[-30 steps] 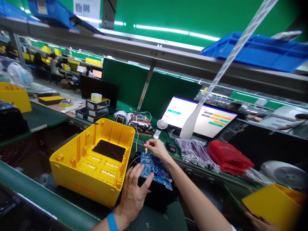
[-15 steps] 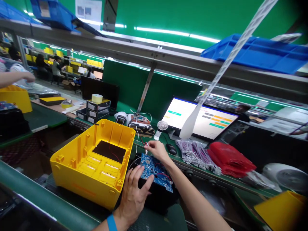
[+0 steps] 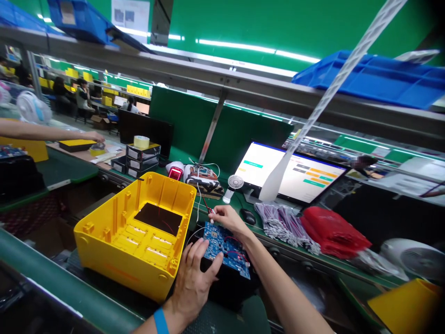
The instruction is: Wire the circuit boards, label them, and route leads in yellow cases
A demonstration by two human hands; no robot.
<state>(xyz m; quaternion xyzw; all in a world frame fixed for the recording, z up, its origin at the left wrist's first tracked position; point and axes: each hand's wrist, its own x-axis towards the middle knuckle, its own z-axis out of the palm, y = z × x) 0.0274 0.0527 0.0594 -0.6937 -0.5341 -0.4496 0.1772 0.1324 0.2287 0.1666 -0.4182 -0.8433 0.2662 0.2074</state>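
Note:
A blue circuit board [image 3: 225, 250] with small parts and red wires lies on top of a black block [image 3: 227, 290]. My left hand [image 3: 194, 273], with a blue band at the wrist, rests at the near left corner of the board. Its fingers are spread and touch the board's edge. At the board's far left corner, my right hand [image 3: 227, 220] pinches a small wire connector [image 3: 211, 213], from which red and black wires run back. Left of the board stands an open yellow case [image 3: 121, 264] with a black panel [image 3: 159, 218] on its floor.
Behind the hands are a handheld scanner [image 3: 175, 171], a small fan [image 3: 235, 182], a mouse [image 3: 248, 215] and a monitor [image 3: 295, 174]. Bundled cables [image 3: 285, 227] and a red bag [image 3: 333, 232] lie to the right. A co-worker's arm [image 3: 52, 130] reaches in from the left.
The scanner's window has turned lit red. The co-worker's arm reaches farther right, toward the tape. A red light shows on the board. My hands have barely moved.

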